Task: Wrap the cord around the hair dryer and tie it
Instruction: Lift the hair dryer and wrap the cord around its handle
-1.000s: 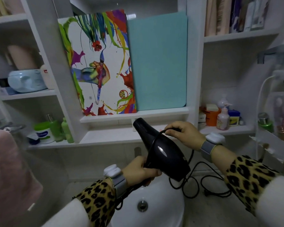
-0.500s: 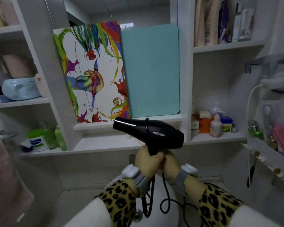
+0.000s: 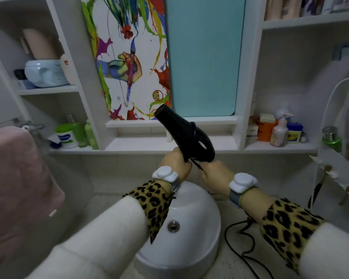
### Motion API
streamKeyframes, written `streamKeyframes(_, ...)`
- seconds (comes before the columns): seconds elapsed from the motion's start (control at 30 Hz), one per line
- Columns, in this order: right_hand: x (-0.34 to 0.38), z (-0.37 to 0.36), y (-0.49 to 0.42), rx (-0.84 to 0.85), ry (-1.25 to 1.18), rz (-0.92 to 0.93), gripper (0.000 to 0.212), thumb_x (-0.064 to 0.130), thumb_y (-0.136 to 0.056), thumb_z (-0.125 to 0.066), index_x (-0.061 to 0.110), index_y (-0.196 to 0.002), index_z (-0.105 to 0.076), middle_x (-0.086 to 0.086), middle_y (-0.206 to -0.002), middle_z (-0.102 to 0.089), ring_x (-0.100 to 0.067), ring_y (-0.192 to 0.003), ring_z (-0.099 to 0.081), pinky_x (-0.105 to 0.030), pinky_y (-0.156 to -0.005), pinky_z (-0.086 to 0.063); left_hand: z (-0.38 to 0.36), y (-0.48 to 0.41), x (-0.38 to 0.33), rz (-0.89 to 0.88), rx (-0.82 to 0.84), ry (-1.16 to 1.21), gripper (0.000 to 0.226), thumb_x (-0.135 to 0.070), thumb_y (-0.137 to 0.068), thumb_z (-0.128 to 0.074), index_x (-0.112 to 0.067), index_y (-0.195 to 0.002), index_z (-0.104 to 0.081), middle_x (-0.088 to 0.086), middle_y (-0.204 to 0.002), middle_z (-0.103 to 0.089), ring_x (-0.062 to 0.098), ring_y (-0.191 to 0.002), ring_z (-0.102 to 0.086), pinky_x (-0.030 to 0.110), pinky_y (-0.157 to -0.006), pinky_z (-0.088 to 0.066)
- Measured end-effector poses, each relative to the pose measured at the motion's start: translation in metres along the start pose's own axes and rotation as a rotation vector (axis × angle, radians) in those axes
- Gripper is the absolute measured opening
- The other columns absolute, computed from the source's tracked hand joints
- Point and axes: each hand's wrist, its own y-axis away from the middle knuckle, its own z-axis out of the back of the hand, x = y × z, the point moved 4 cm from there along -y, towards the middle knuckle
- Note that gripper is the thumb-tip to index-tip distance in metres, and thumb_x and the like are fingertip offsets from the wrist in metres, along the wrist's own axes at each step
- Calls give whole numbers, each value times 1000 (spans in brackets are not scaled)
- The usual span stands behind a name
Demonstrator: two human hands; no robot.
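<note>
Tilted nozzle-up now, hair dryer (image 3: 186, 134) has cord (image 3: 193, 128) looped.

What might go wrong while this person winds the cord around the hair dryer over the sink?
Only one turn of cord shows on the hair dryer; it may slide off the smooth body if tension drops.

The left hand and right hand work close together at the handle, so a slip could drop the dryer into the sink below.

Loose cord beside the sink could tangle or snag.
</note>
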Motion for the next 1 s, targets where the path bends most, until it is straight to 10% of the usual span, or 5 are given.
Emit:
streamKeyframes(0.17,18,16,-4,-78,195,196,21,16,-92,-44,8,-89,-64,-14,-82,-68,-34,-70,-62,-39,-61,-52,10,6,5,-74,1,-242,16,-20,-82,-55,-15,-87,-40,10,-79,-64,23,-52,-40,28,-43,-22)
streamKeyframes(0.57,6,45,-4,-166,73,576,34,53,-81,-61,20,-80,-68,-1,-73,-70,-17,-59,-62,-19,-54,-38,18,2,31,-208,428,-378,22,-33,-63,-63,-33,-84,-55,-9,-69,-60,15,-59,-60,25,-50,-46)
streamKeyframes(0.83,-21,73,-16,-359,-58,457,51,70,-74,-54,22,-57,-55,20,-49,-47,-2,-47,-39,-8,-46,-19,38,2,49,-270,669,-442,21,-30,-71,-66,-20,-90,-66,-1,-81,-71,20,-71,-69,31,-60,-57)
streamKeyframes(1.0,-35,71,-40,-422,-191,308,69,76,-84,-23,20,-50,-44,8,-47,-43,-15,-44,-41,-27,-44,-30,34,29,38,-130,762,42,9,-13,-74,-71,-18,-79,-67,-1,-66,-68,16,-55,-64,25,-52,-55)
